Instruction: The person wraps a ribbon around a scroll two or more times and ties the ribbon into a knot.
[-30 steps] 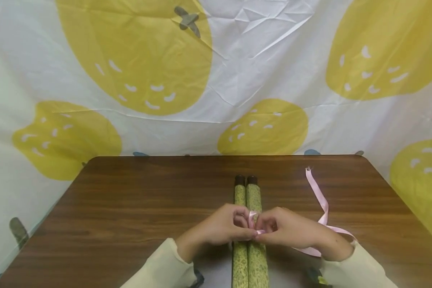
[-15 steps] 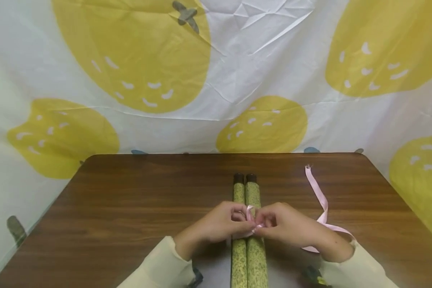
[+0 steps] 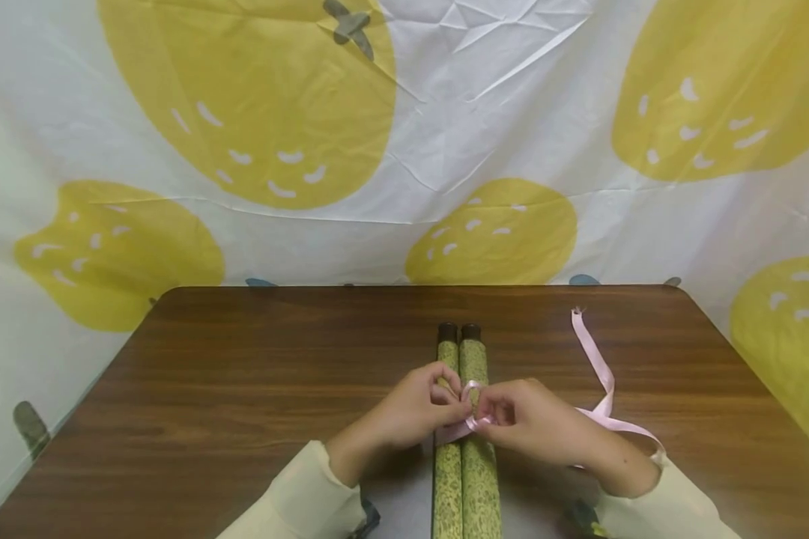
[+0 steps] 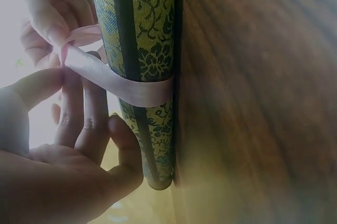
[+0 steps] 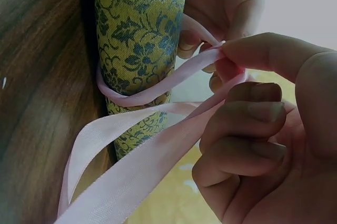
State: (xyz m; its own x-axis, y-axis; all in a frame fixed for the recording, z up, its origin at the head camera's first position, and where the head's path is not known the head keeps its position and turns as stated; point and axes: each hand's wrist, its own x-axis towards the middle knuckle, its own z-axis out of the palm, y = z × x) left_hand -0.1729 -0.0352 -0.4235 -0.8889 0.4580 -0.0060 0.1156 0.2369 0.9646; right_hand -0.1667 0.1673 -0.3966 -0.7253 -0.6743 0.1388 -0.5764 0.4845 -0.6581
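Observation:
Two slim brocade-covered scrolls with dark end caps, a left one (image 3: 448, 490) and a right one (image 3: 481, 490), lie side by side, pointing away from me. A pink satin ribbon (image 4: 142, 93) passes around their outer sides and rises to my hands above them. My left hand (image 3: 411, 408) pinches the ribbon between thumb and fingertips. Close beside it, my right hand (image 3: 546, 430) pinches the ribbon at the crossing, its other fingers curled in the right wrist view. A small loop stands up between the two hands; the fingertips partly hide the crossing.
A loose ribbon tail (image 3: 596, 367) trails over the right side of the brown wooden table (image 3: 276, 359) and runs under my right wrist. Behind the table's far edge hangs a white cloth (image 3: 297, 251) printed with yellow fruit.
My left hand has shifted slightly, its index finger lifting, and more of the ribbon band shows below it. The slack ribbon beneath my right wrist has drawn in. The scrolls stay in place.

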